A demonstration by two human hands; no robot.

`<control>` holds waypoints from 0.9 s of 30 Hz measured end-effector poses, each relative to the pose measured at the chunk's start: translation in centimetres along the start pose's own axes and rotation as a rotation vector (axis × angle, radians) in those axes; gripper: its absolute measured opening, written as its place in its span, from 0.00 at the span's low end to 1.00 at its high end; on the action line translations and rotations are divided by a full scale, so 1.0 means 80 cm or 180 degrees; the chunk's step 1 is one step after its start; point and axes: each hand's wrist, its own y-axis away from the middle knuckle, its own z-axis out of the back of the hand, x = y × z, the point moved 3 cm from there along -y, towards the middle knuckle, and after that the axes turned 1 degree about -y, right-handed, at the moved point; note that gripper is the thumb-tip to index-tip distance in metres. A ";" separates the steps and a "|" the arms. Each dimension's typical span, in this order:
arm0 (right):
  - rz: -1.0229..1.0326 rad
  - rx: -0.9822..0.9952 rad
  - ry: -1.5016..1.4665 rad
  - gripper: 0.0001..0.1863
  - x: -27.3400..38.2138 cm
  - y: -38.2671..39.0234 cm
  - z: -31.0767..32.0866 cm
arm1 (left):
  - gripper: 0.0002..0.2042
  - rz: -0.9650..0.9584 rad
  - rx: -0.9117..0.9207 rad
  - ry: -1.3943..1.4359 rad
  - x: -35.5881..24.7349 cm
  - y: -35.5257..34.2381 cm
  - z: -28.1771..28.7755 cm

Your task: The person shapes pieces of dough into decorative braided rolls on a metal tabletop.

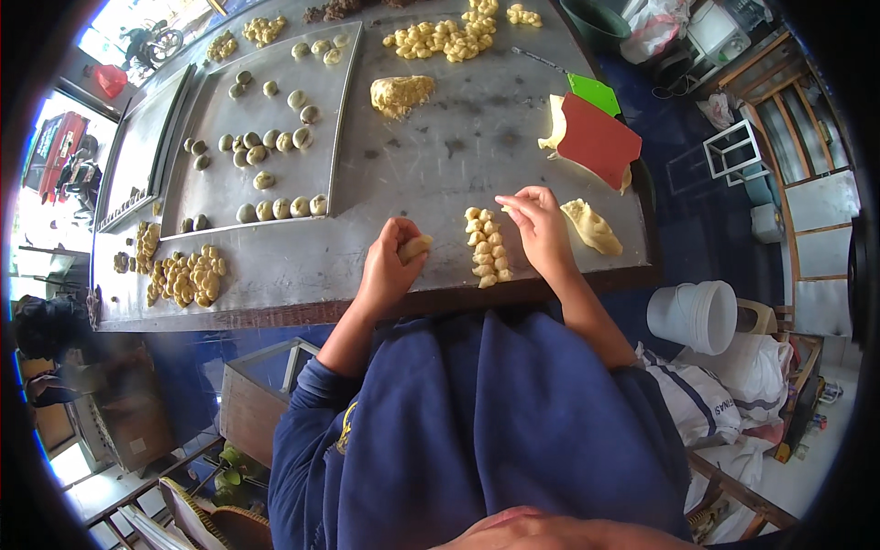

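Note:
My left hand (387,266) is closed around a piece of yellow dough (416,247), which shows between thumb and fingers. My right hand (543,234) pinches a small pale bit of dough (506,208) at its fingertips, just above the table. Between the two hands lie short rows of small dough pieces (486,246), set close together near the table's front edge. Right of my right hand rests a flattened, elongated lump of dough (591,227). A red plastic sheet (598,142) partly covers more dough farther back.
A metal tray (206,174) with several greenish round balls (263,180) fills the left of the metal table (431,165). Yellow dough pieces (186,277) lie beside it. A larger dough lump (403,94) and a green scraper (594,93) lie farther back. A white bucket (692,316) stands right.

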 end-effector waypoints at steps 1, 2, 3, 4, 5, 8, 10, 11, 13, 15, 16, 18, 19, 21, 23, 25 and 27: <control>0.0005 0.0005 0.0506 0.12 -0.005 0.001 -0.002 | 0.11 0.0130 0.0079 0.0051 0.000 0.000 -0.001; 0.0009 0.0004 0.0504 0.12 -0.012 0.005 -0.012 | 0.11 0.0129 0.0076 0.0049 0.000 0.000 -0.001; -0.0346 0.0035 0.0338 0.12 -0.022 0.008 -0.023 | 0.10 0.0103 0.0174 0.0089 -0.001 0.001 -0.003; -0.0701 0.0066 0.0168 0.13 -0.031 0.012 -0.029 | 0.10 0.0078 0.0273 0.0128 -0.001 0.001 -0.005; -0.0666 0.0280 0.0607 0.12 -0.029 0.011 -0.031 | 0.10 0.0071 0.0243 0.0121 0.004 0.000 -0.005; 0.0033 0.0194 0.0953 0.11 -0.015 0.012 -0.027 | 0.12 -0.0651 0.0123 -0.0496 0.007 -0.001 -0.006; 0.0386 0.0030 0.0998 0.13 0.036 0.003 -0.025 | 0.15 0.0052 0.0536 0.0142 0.003 0.003 -0.009; 0.0496 0.0141 0.0329 0.13 0.055 0.005 -0.028 | 0.19 0.0180 0.0738 0.0718 0.013 0.004 -0.018; 0.0636 0.0253 -0.0353 0.13 0.075 0.011 -0.031 | 0.21 0.0256 0.0943 0.0910 -0.011 0.003 -0.018; 0.0591 0.0546 -0.0204 0.14 0.087 0.017 -0.037 | 0.22 0.0120 0.1306 0.1222 -0.017 0.006 -0.021; 0.0635 0.0543 -0.0227 0.14 0.087 0.018 -0.039 | 0.22 0.0108 0.1266 0.1197 -0.017 0.005 -0.020; 0.0092 0.0581 -0.0457 0.10 0.082 0.017 -0.039 | 0.17 0.0333 0.1231 0.1415 -0.016 0.004 -0.022; -0.0351 0.0767 -0.0638 0.08 0.081 0.018 -0.036 | 0.12 0.0264 0.1089 0.1577 -0.015 0.004 -0.023; -0.1059 0.0963 -0.1701 0.07 0.053 0.031 -0.044 | 0.10 -0.0006 0.0912 0.1132 -0.011 0.002 -0.023; -0.2018 0.1174 -0.3088 0.07 0.041 0.041 -0.046 | 0.06 -0.0281 0.0561 0.0488 -0.017 -0.001 -0.016; -0.2158 0.1005 -0.3346 0.08 0.039 0.041 -0.045 | 0.06 -0.0250 0.0472 0.0403 -0.018 -0.002 -0.014; -0.2340 0.0742 -0.3670 0.09 0.034 0.043 -0.042 | 0.06 -0.0230 0.0379 0.0320 -0.017 -0.003 -0.015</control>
